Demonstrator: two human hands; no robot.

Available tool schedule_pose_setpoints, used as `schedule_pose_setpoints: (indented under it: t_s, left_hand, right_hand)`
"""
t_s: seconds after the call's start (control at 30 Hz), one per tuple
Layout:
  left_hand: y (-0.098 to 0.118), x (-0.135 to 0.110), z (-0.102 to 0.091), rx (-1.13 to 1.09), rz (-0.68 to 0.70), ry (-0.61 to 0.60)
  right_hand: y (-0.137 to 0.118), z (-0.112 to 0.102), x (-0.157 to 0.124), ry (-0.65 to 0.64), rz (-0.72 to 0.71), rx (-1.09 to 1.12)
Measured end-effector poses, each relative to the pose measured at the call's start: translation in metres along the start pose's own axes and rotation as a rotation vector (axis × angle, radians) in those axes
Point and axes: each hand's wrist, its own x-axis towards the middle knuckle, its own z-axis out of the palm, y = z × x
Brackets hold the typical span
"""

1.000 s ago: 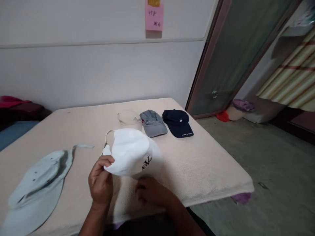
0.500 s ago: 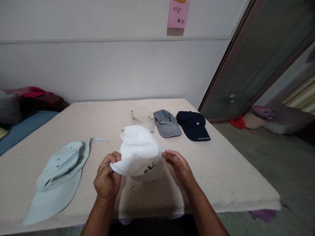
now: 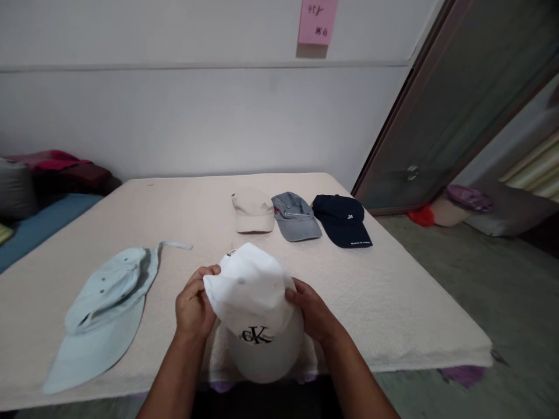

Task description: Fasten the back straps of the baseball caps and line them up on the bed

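Note:
A white cap [image 3: 255, 308] with a black logo on its front is held over the near edge of the cream-covered table [image 3: 393, 302], its brim pointing toward me. My left hand [image 3: 193, 311] grips the cap's left side with curled fingers. On the cap's right side, my right hand [image 3: 311, 314] closes its fingers against the crown.
A pale blue wide-brimmed hat [image 3: 102, 311] lies at the left of the table. Three caps sit in a row at the back: beige [image 3: 251, 210], grey [image 3: 293, 215] and navy [image 3: 341, 219]. A pink note [image 3: 317, 22] hangs on the wall. Bare floor lies to the right.
The white cap has turned so its logo and brim face me and has come lower and nearer. My right hand, free beside it before, now grips its right side.

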Motion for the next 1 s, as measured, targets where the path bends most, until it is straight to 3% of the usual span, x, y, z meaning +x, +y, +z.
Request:
schedule_pose_setpoints:
  t_s: [0.13, 0.27, 0.4, 0.5, 0.57, 0.73, 0.87, 1.0]
  left_hand:
    - [-0.007, 0.003, -0.001, 0.14, 0.025, 0.091]
    - [-0.014, 0.006, -0.005, 0.297, -0.211, 0.143]
    - [-0.015, 0.003, -0.004, 0.394, -0.425, 0.037]
    - [-0.011, 0.0, -0.001, 0.229, -0.526, -0.06]
    - [-0.008, 0.0, -0.001, 0.112, -0.509, -0.065]
    - [-0.008, 0.004, -0.006, 0.043, -0.235, -0.013]
    - [-0.007, 0.0, -0.005, 0.074, -0.217, 0.018]
    - [-0.002, -0.01, 0.003, 0.144, -0.243, 0.093]
  right_hand:
    - [0.006, 0.001, 0.004, 0.084, -0.035, 0.061]
    - [0.007, 0.0, 0.006, 0.157, -0.062, 0.05]
    - [0.009, 0.004, 0.006, 0.138, -0.052, 0.129]
    - [0.01, 0.006, 0.006, 0.098, -0.028, 0.179]
    - [0.011, 0.007, 0.007, 0.061, 0.019, 0.191]
    - [0.019, 0.003, 0.01, -0.008, 0.176, 0.146]
    - [0.027, 0.002, 0.012, 0.007, 0.228, -0.057]
    - [0.033, 0.002, 0.015, 0.041, 0.136, -0.297]
